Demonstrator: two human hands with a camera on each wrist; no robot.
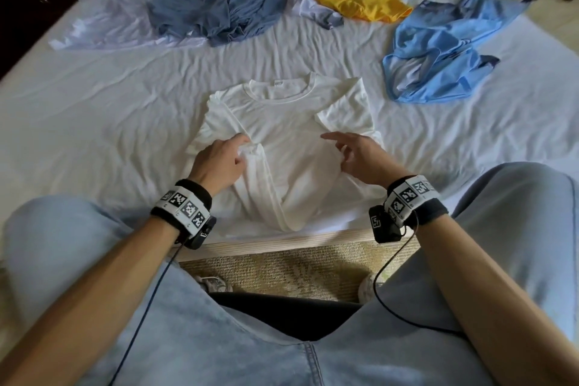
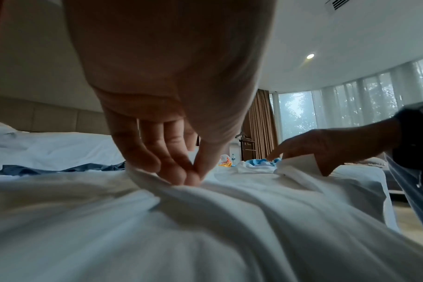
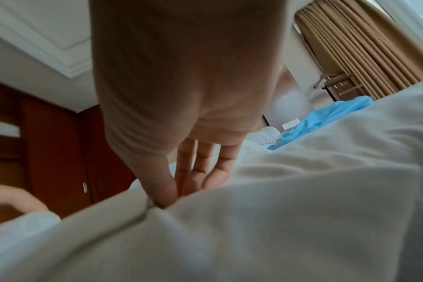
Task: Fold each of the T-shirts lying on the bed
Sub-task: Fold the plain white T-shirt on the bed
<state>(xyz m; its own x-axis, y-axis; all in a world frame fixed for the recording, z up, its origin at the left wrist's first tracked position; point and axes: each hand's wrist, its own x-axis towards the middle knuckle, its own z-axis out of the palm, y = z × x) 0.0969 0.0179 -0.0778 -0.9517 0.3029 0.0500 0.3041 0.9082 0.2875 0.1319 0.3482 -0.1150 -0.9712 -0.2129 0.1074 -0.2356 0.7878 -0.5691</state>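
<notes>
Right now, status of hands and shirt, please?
Left hand pinches a fold of the white T-shirt. Right hand pinches the opposite side. Sleeves folded in. Crumpled shirts lie apart, farther back.

Left hand [image 1: 217, 161], right hand [image 1: 360, 155]: pinch grips

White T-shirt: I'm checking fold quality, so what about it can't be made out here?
- Collar label, head view: too small to read.
- White T-shirt where the left hand pinches, head view: hidden underneath.
- Its seams, right wrist view: blurred by motion.
- Its lower right corner, head view: covered by the right hand and wrist.
</notes>
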